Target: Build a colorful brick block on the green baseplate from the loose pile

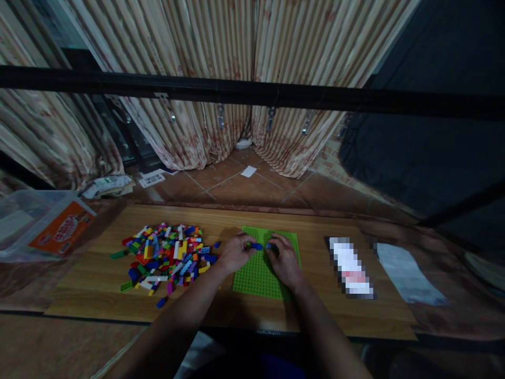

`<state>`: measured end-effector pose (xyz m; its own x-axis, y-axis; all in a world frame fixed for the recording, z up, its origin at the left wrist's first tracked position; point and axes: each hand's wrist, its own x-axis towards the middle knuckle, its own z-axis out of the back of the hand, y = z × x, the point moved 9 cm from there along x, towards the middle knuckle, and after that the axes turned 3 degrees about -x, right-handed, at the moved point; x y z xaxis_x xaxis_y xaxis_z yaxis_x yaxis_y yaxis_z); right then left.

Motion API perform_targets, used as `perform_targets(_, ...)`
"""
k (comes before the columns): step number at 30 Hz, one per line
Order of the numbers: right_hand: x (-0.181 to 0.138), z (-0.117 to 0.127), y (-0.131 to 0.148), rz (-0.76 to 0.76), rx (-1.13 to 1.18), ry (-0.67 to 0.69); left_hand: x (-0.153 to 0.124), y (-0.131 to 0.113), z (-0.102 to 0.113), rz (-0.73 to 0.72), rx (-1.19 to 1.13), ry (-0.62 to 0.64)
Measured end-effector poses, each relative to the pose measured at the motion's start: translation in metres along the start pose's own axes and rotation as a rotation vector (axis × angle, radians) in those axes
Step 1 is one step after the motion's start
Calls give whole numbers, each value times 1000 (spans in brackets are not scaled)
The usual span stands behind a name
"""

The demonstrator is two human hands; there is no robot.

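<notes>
A green studded baseplate [258,279] lies on the wooden table, with both hands over its upper half. My left hand [239,252] pinches a blue toy brick [256,246] between thumb and fingers. Facing it, a short gap away, my right hand [284,259] is closed on a small blue brick [269,246], partly hidden by the fingers. To the left of my left hand spreads a loose pile of many-coloured toy bricks [173,255]. One blue brick [161,302] lies apart at the pile's near side.
On the wooden table [315,310], a pixelated flat item [351,267] lies to the right. Beyond it is a white sheet [410,273]. A clear plastic box [23,221] with an orange label stands at far left. A black bar [236,87] crosses before the curtains [205,47].
</notes>
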<state>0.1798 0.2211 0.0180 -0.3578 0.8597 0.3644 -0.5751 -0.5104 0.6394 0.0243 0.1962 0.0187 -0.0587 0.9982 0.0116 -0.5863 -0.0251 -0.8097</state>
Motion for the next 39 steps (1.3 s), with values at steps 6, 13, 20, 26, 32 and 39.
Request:
perform_targets(6,-2,-6,-1,-2,34,38,2,1,-2,-50,13,-18)
perform_targets(13,-1,-5,-6,-63,136,-4,2,3,-4,-53,-5,-16)
perform_targets(20,-1,-4,-6,-78,156,-29,1,2,-4,-62,-13,-17)
perform_targets(26,-1,0,-3,-30,101,29,0,0,-3,-52,-3,-7)
perform_targets(32,-2,1,0,18,61,67,1,2,-4,-37,-5,0)
perform_targets(39,-2,-4,-2,24,50,72,0,-2,-3,-40,11,2)
